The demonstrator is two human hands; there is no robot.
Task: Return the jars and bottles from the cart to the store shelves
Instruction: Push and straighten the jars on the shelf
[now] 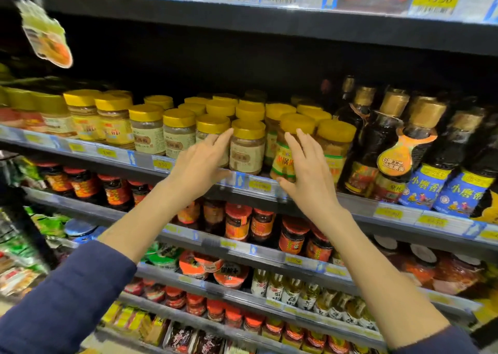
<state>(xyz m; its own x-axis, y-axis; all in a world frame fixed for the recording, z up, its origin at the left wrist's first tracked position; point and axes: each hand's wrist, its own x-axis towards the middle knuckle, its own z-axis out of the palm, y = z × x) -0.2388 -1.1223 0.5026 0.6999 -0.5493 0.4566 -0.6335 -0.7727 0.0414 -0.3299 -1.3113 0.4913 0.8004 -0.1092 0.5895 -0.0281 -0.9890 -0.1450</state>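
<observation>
My right hand [305, 173] holds a yellow-lidded jar [283, 154] with a yellow and green label at the front edge of the shelf [258, 186]. Its thumb is under the jar's base and its fingers lie up the jar's side. The jar leans slightly. My left hand [200, 165] reaches to the row beside it with straight fingers. Its fingertips touch the gap between two beige-labelled jars with yellow lids [246, 149]. The cart is out of view.
Rows of yellow-lidded jars [113, 122] fill the same shelf to the left. Dark sauce bottles [388, 143] stand close on the right. Shelves below carry red-lidded jars [237, 221] and small bottles. A paper tag [45, 33] hangs at the upper left.
</observation>
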